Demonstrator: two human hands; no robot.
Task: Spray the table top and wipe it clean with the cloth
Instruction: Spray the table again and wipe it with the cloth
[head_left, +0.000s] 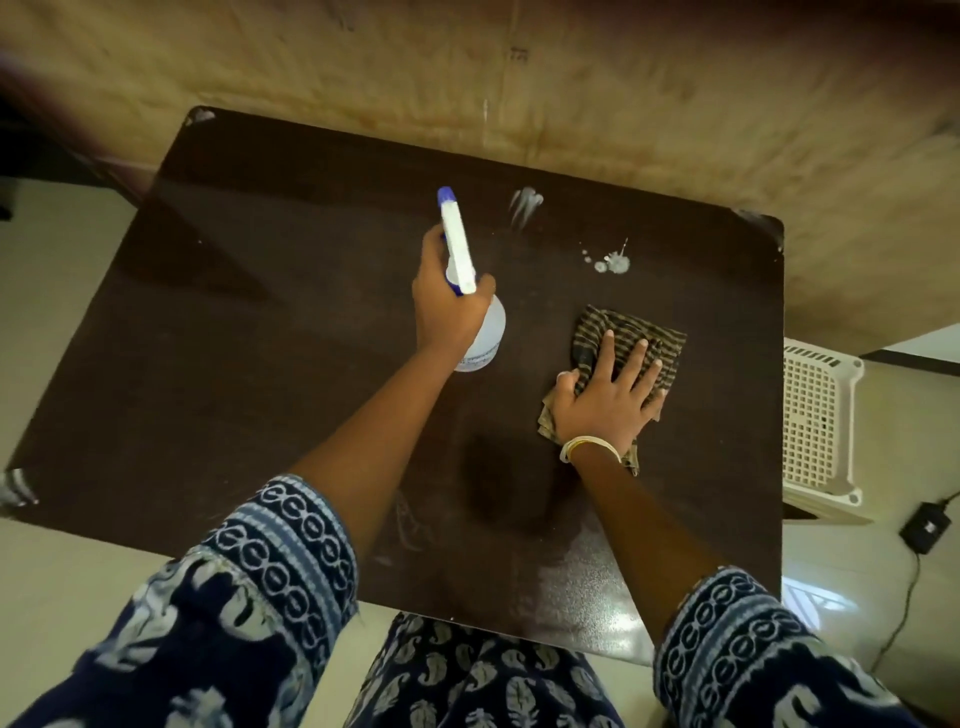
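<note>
1. Holding the spray bottle (475, 312) above the surface (260, 322), the left hand (447, 301) keeps its grip curled around the neck, with the white-and-blue spray head pointing away from the person toward the far edge.
2. The bottle body is translucent and hangs below the hand, over the middle of the dark brown surface.
3. The right hand (608, 400) lies flat on the cloth (631, 332), fingers straight and spread, grip open, pressing the cloth against the surface.
4. The cloth is striped, dark and tan, and crumpled; it sits on the right half of the surface, near the right edge.
5. White droplets (613, 262) lie on the surface just beyond the cloth; a streaked white mark (524, 202) lies further back.
6. A bracelet (589, 447) circles the right wrist.
7. A cream plastic basket (815, 436) stands on the floor beside the right edge of the surface.
</note>
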